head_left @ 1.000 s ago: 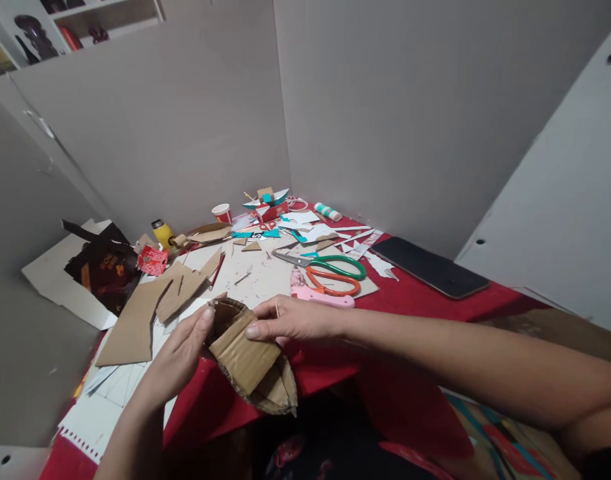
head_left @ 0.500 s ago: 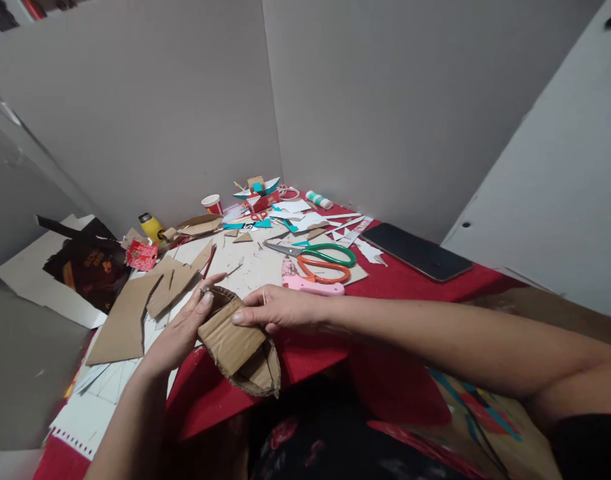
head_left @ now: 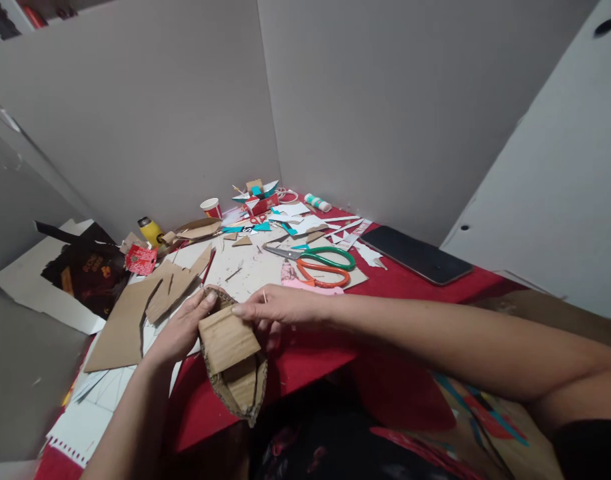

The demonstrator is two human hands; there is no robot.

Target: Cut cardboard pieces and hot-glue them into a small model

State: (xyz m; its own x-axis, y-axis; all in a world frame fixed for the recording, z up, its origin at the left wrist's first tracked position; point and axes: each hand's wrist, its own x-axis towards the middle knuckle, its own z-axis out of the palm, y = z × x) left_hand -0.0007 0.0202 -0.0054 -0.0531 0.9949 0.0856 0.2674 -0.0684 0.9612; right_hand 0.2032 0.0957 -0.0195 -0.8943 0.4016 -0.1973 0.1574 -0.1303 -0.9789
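A small boat-shaped cardboard piece (head_left: 246,390) is held over the near edge of the red-covered table, its pointed end toward me. Across its top lies a cardboard flap (head_left: 230,340), roughly rectangular and bent near its far edge. My left hand (head_left: 188,323) grips the boat's far left side, thumb on the rim. With thumb on top and fingers below, my right hand (head_left: 268,312) pinches the flap's upper right corner. The boat's far end is partly hidden by my hands. Beyond my right hand lies a pink glue gun (head_left: 310,288), partly covered.
Scissors (head_left: 318,260) with green and orange handles lie past my right hand. A dark phone (head_left: 416,255) rests at right. Cut cardboard (head_left: 120,320) and paper lie left. Farther back are a paper cup (head_left: 211,208), yellow bottle (head_left: 150,231), glue stick (head_left: 318,203) and teal model boat (head_left: 258,192).
The cardboard boat has turned so that its pointed end aims more straight toward me. My right thumb has shifted slightly up, to the flap's upper corner.
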